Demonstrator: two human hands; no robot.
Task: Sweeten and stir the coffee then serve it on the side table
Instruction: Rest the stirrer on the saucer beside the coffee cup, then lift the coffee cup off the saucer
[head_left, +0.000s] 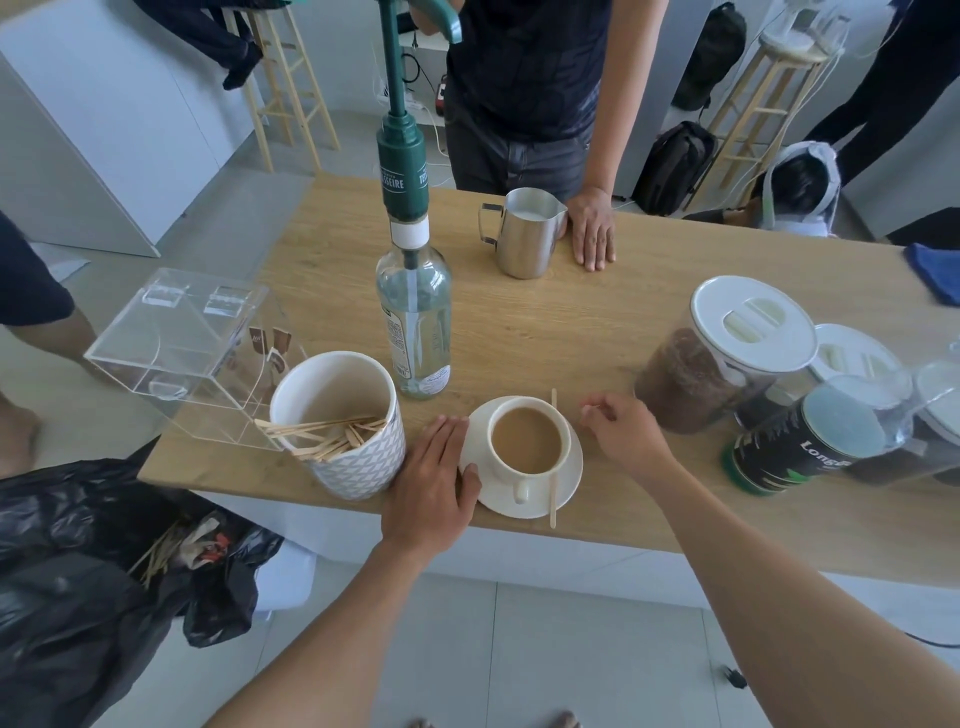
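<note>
A white cup of milky coffee (524, 441) stands on a white saucer (569, 467) near the front edge of the wooden table (571, 322). A wooden stir stick (554, 467) lies across the saucer's right side. My left hand (436, 478) rests flat on the table, its thumb touching the saucer's left rim. My right hand (623, 431) hovers just right of the saucer, fingers loosely curled, holding nothing. Behind the cup stands a clear syrup bottle (414, 322) with a green pump.
A white patterned pot of wooden stir sticks (343, 421) and a clear acrylic box (187, 348) stand left. A steel milk jug (522, 234) and another person's hand (592, 234) are at the far edge. Jars and tins (727, 358) crowd the right. A black rubbish bag (104, 561) hangs below left.
</note>
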